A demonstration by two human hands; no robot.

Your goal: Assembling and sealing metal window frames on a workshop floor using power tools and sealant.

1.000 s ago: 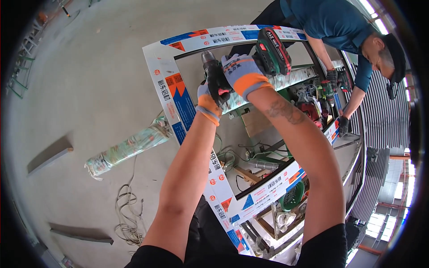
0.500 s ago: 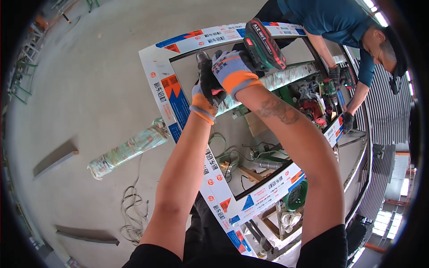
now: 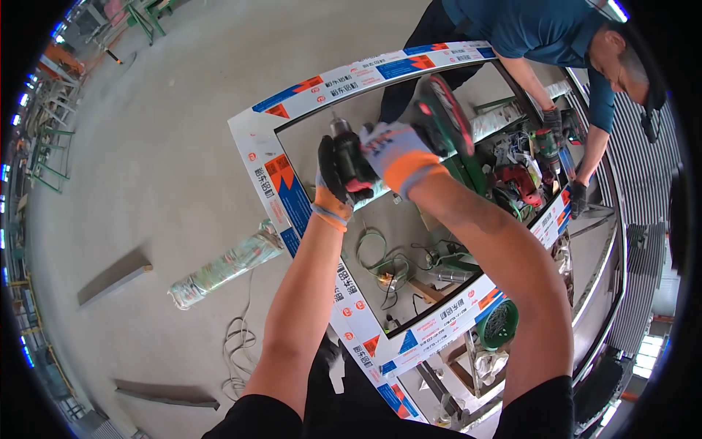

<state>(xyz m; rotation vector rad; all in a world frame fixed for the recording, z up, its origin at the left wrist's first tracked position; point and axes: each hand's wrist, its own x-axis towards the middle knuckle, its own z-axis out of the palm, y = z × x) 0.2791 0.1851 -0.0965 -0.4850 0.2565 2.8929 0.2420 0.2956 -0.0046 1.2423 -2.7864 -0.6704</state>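
Above the concrete floor (image 3: 161, 146), both gloved hands' fingers clamp the drill (image 3: 409, 139), hiding its grip.

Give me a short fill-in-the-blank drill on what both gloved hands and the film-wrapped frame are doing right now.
The right hand grips a green and black cordless ____.
Both hands wear grey gloves with ____ cuffs.
The left hand steadies the tool above the rectangular ____ wrapped in white, blue and orange film.
A wrapped long bundle lies on the grey ____.

Missing words: drill; orange; frame; floor

Grey concrete floor (image 3: 168, 146), green racks (image 3: 44, 146)
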